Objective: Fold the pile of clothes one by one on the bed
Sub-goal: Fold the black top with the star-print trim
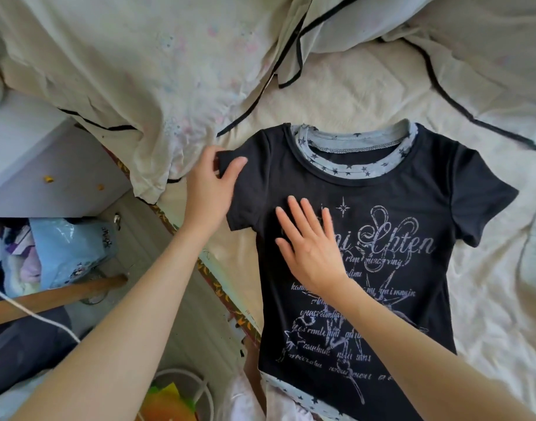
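The left hand [210,183] pinches the end of the T-shirt's near sleeve [230,165], thumb on top of the dark cloth and fingers curled under its edge. The right hand [309,247] lies flat on the chest of the T-shirt [412,299], fingers straight and slightly spread, pressing the cloth and gripping nothing. The T-shirt is spread face up on the bed [351,86], collar away from the person, both short sleeves out to the sides; its hem reaches the bed's near edge. It is black with a pale blue, star-printed trim at the collar [351,171] and along the hem. The front carries a faded pale print: a four-pointed star, swirls, and large script of which only "Chten" can be made out beside the right hand; the smaller lines below are too worn and garbled to read. Beyond the collar lies a rumpled cream cover [139,71] with black piping and faint pastel speckles. Left of the bed, on the floor, sit a light blue plastic bag [69,247], a wooden stick [57,296] and a white cable [33,316].
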